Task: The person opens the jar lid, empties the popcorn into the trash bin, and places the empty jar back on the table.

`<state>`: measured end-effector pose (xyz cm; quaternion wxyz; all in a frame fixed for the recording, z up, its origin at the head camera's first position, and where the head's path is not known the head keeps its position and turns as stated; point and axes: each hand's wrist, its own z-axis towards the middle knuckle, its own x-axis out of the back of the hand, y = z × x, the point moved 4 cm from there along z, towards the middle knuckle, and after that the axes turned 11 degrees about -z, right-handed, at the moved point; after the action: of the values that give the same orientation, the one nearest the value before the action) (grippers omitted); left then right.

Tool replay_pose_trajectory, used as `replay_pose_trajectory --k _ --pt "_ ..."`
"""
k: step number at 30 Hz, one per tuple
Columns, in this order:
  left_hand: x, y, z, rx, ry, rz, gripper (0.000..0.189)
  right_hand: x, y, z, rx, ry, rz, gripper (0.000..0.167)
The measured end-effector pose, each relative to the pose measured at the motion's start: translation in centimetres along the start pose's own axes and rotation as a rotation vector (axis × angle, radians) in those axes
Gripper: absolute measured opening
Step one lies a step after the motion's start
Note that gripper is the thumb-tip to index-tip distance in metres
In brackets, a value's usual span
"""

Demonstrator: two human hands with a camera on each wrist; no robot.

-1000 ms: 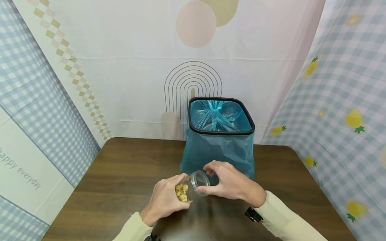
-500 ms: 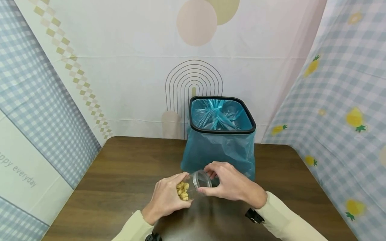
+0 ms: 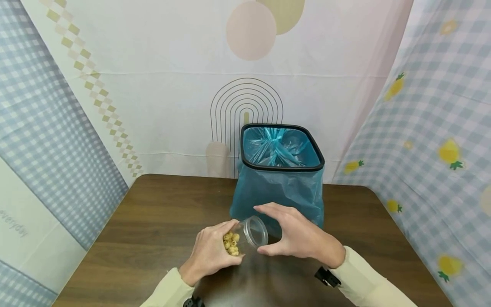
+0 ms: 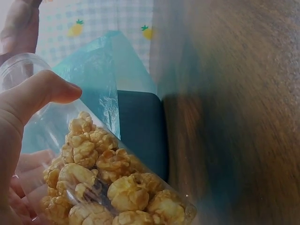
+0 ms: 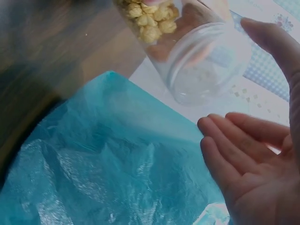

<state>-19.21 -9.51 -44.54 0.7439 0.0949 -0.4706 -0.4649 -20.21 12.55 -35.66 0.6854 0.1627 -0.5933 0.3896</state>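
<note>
A clear jar (image 3: 245, 235) lies tilted in my left hand (image 3: 209, 249), whose thumb and fingers curl round its body. Caramel popcorn (image 4: 112, 176) is gathered toward the jar's base. Its round clear end (image 5: 206, 65), with a ridged ring, points toward my right hand (image 3: 297, 232). Whether a clear lid covers that end is hard to tell. The right hand is spread beside this end, thumb and fingers apart, with a gap visible in the right wrist view. Nothing is in the right hand.
Behind the hands, a bin with a black rim (image 3: 281, 169) and a blue plastic bag (image 3: 274, 192) stands on the dark wooden table (image 3: 161, 213). The bag is gathered in a knot inside. Patterned cloth hangs at the back and both sides.
My right hand has widened its fingers and drawn slightly right, away from the jar's clear end. The left hand and jar stay almost where they were.
</note>
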Motion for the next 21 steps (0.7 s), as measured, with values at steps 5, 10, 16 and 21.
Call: replay_pose_trajectory --k 5,10,16,21 --pt "0.0 0.0 0.0 0.012 0.004 0.021 0.079 -0.1 0.4 0.3 -0.162 -0.047 -0.004 0.081" --pt "-0.2 0.1 0.0 0.008 -0.002 0.026 0.078 -1.0 0.8 0.6 -0.280 -0.099 -0.014 0.075" --pt "-0.4 0.1 0.1 0.017 -0.013 0.013 0.077 -1.6 0.8 0.8 -0.265 -0.089 0.018 0.067" --pt "-0.4 0.2 0.3 0.004 -0.018 0.002 0.077 -1.3 0.8 0.5 -0.187 -0.063 0.059 0.062"
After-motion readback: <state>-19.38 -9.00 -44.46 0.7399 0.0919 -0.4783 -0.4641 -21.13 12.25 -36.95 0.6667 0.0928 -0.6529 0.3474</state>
